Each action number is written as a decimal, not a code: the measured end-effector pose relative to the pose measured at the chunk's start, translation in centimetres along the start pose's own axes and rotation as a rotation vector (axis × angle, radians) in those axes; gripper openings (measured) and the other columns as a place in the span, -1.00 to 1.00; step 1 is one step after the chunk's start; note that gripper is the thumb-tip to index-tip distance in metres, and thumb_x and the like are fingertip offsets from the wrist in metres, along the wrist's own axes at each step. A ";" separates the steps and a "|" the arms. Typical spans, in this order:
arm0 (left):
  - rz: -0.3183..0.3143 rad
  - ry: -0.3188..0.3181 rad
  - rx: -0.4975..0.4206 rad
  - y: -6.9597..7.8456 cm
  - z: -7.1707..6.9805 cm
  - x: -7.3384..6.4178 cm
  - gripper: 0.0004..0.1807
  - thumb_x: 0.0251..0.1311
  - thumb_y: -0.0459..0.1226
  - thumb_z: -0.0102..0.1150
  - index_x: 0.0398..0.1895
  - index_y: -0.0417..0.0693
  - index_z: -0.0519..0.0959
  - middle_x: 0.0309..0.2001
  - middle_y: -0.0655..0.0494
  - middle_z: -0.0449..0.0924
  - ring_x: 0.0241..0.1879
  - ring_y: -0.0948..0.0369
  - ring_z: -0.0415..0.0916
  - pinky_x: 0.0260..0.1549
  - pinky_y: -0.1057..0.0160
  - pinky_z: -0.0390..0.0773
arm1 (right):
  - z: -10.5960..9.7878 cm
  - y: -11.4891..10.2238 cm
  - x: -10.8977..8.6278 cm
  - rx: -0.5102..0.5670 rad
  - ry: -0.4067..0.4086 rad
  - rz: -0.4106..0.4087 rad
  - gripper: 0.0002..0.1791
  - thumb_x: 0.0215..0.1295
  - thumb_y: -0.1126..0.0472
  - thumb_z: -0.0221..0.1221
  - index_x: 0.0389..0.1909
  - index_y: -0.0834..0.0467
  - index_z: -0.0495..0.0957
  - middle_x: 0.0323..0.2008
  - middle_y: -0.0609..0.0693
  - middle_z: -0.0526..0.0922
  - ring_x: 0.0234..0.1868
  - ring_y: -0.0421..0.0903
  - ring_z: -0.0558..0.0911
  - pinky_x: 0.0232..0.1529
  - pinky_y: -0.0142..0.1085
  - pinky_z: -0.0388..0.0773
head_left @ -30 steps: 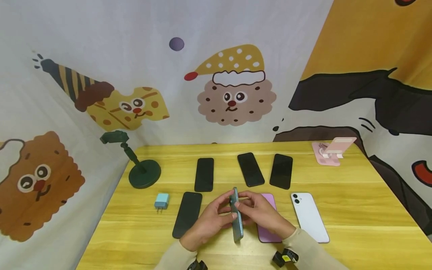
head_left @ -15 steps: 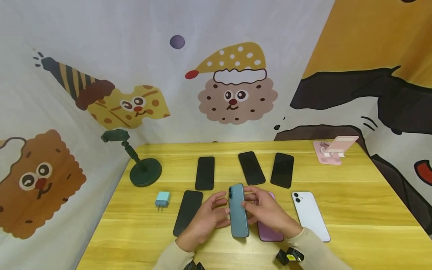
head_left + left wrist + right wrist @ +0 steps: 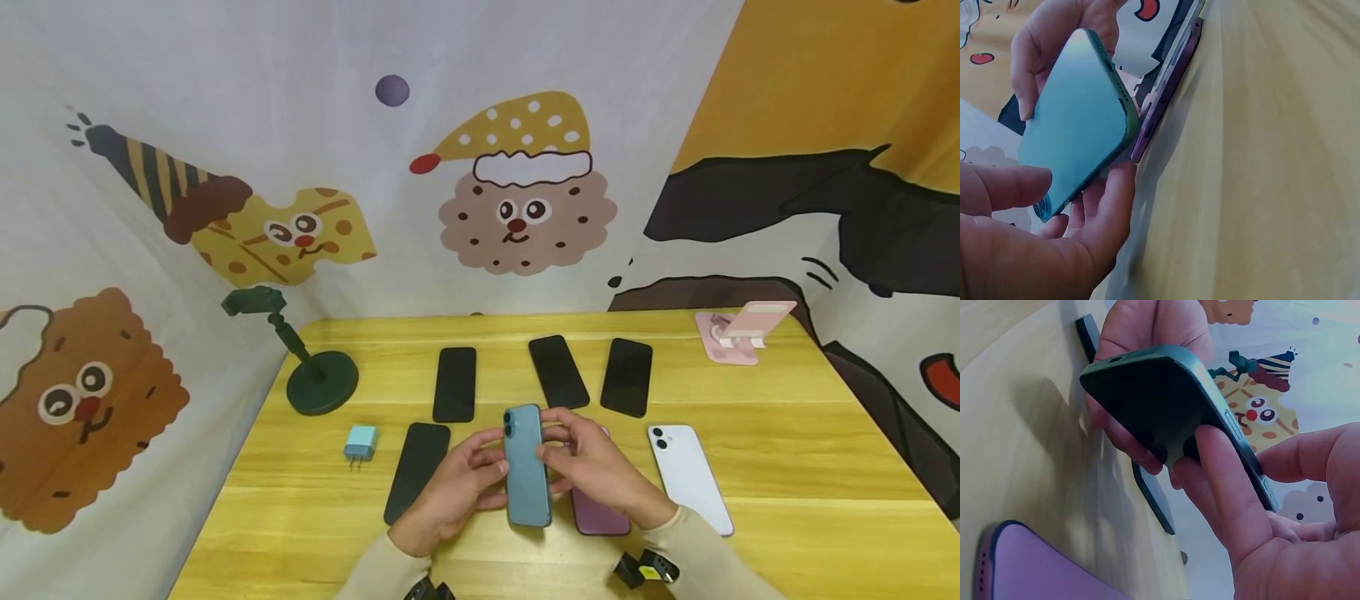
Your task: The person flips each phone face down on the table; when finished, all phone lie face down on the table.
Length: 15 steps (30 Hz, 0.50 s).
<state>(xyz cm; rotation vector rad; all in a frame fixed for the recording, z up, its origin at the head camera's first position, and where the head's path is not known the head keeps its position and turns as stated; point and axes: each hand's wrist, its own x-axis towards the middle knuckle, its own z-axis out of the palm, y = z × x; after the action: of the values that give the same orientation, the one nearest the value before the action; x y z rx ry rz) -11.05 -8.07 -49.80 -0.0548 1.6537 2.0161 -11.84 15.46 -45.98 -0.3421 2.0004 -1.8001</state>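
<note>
A blue-green smartphone (image 3: 528, 479) is held upright above the table between both hands, its back with the two camera lenses facing the head camera. My left hand (image 3: 453, 496) grips its left edge, thumb at the side. My right hand (image 3: 600, 471) pinches the right edge, the thumb on the back and fingers on the dark screen (image 3: 1147, 400), as the right wrist view shows. In the left wrist view the blue back (image 3: 1079, 115) tilts over the tabletop. A pink phone (image 3: 600, 518) lies partly hidden under the right hand, and a black phone (image 3: 414, 471) lies beside the left.
Three black phones (image 3: 454, 383) lie in a row farther back. A white phone (image 3: 690, 483) lies at right. A light blue plug charger (image 3: 361, 443) and a dark green stand (image 3: 322, 383) are at left, a pink folding stand (image 3: 727, 346) at back right. A printed curtain hangs behind.
The phone has turned from edge-on to showing its back to the head camera. The left hand's fingers drew slightly off its edge midway and are now back against it.
</note>
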 end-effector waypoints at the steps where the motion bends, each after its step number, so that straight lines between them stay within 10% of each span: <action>1: 0.000 0.002 0.004 0.0 0.0 0.0 -0.40 0.46 -0.41 0.20 0.54 -0.07 0.37 0.14 -0.15 0.58 -0.07 0.11 0.70 -0.23 0.10 0.78 | 0.0 0.1 0.0 -0.003 0.001 0.001 -0.45 0.58 0.24 0.17 0.47 0.31 0.29 0.24 0.38 0.63 -0.06 0.13 0.81 -0.26 0.00 0.81; 15: 0.004 0.034 0.116 0.1 -0.1 -0.5 -0.29 0.38 -0.43 0.28 0.58 -0.13 0.34 0.13 -0.18 0.53 -0.07 0.10 0.64 -0.17 0.10 0.78 | -0.4 1.9 0.5 -0.025 0.071 0.044 -0.37 0.50 0.29 0.24 0.48 0.38 0.29 -0.08 0.27 0.62 -0.21 -0.02 0.73 -0.32 -0.10 0.82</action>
<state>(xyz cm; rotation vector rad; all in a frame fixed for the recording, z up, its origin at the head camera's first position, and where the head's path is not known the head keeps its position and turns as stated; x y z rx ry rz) -10.68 -8.40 -49.56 -0.0452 1.7900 1.9281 -12.29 15.78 -47.94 -0.2429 2.0639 -1.7856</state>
